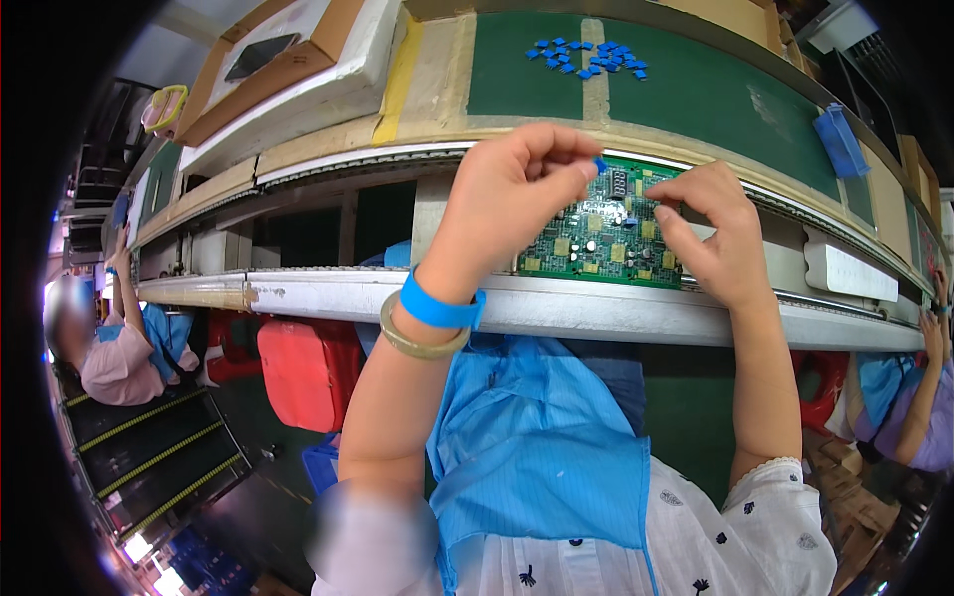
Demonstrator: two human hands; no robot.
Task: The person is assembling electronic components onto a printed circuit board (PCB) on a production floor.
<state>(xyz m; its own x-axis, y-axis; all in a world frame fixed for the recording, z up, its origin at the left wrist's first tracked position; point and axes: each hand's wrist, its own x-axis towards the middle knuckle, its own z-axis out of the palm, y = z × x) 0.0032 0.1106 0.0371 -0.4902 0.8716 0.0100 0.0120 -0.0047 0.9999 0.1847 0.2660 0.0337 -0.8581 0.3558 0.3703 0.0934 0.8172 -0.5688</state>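
Note:
My left hand [517, 194] is closed in a pinch over the upper left part of a green circuit board [603, 260]. Between its thumb and forefinger is a small blue electronic component [600, 165]. My right hand [717, 226] hovers at the board's right side, its thumb and forefinger slightly apart and no part visible between them. The board lies across the conveyor rails and carries a dark display module [619, 183], yellow blocks and small round parts. My left hand hides the board's upper left corner.
Several loose blue components [596, 60] lie on the green bench mat [696, 94] beyond the rail. A blue bin [841, 142] stands at the far right. The metal conveyor rail [378, 291] runs in front of me. Other people sit at the far left and right.

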